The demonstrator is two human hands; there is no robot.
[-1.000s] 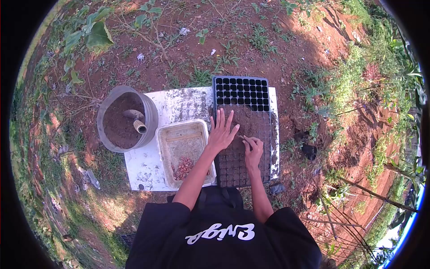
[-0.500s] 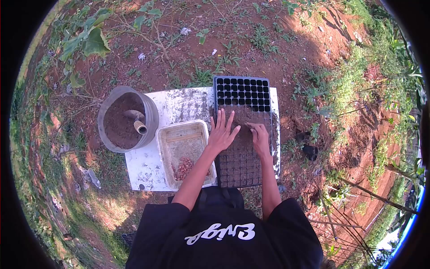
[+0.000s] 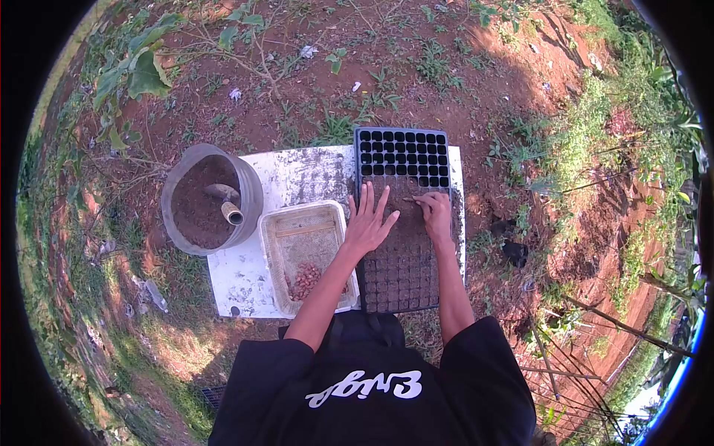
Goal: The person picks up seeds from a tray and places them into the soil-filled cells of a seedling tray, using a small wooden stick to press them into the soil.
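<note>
A black seedling tray (image 3: pixel 401 279) lies lengthwise before me, most of its cells filled with dark soil and the far rows bare. My left hand (image 3: pixel 366 227) rests on the tray's left part, palm down with the fingers spread over the soil. Over the middle of the tray, my right hand (image 3: pixel 437 215) is closed in a pinch on what looks like a short thin stick (image 3: pixel 408 199), its tip pointing left at the soil. The stick is too small to make out in detail.
Left of the tray, a shallow off-white basin (image 3: pixel 301 223) holds small reddish bulbs or seeds (image 3: pixel 306 280). A grey tub (image 3: pixel 251 182) of soil, with a hand trowel (image 3: pixel 232 213) in it, stands further left. All stand around or on a white board (image 3: pixel 245 279).
My right hand has moved slightly up and to the right over the tray, with the small stick in its pinch. The left hand stays in place.
</note>
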